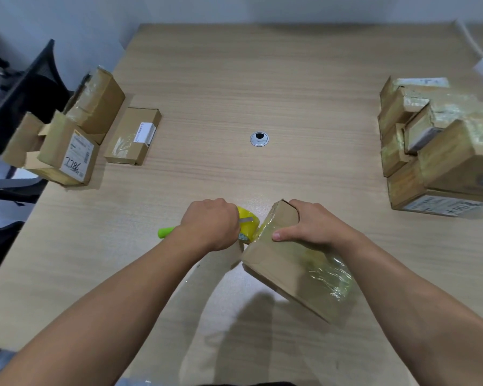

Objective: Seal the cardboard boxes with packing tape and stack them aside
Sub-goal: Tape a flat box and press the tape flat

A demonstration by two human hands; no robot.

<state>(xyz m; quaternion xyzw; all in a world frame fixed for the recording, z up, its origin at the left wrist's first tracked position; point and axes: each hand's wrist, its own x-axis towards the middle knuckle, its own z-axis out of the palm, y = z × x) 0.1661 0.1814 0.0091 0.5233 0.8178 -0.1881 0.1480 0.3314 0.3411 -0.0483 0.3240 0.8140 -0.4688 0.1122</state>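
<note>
Gripping a yellow tape dispenser (246, 222) at lower centre, left hand (211, 224), fingers curled around its handle; right hand (314, 225), fingers clamped over tilted cardboard box (287, 263); unsealed boxes (76, 132) upper left; taped stack (435, 151) right of tabletop (248, 79).

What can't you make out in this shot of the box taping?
- Tape dispenser, head view: mostly hidden behind the left hand; only the green handle end and the yellow roll show.
- Box under the right hand: its far end is covered by the hand.
- Box stack at right: cut off by the frame edge, blurred.
- Labels on the left boxes: print too small.
</note>
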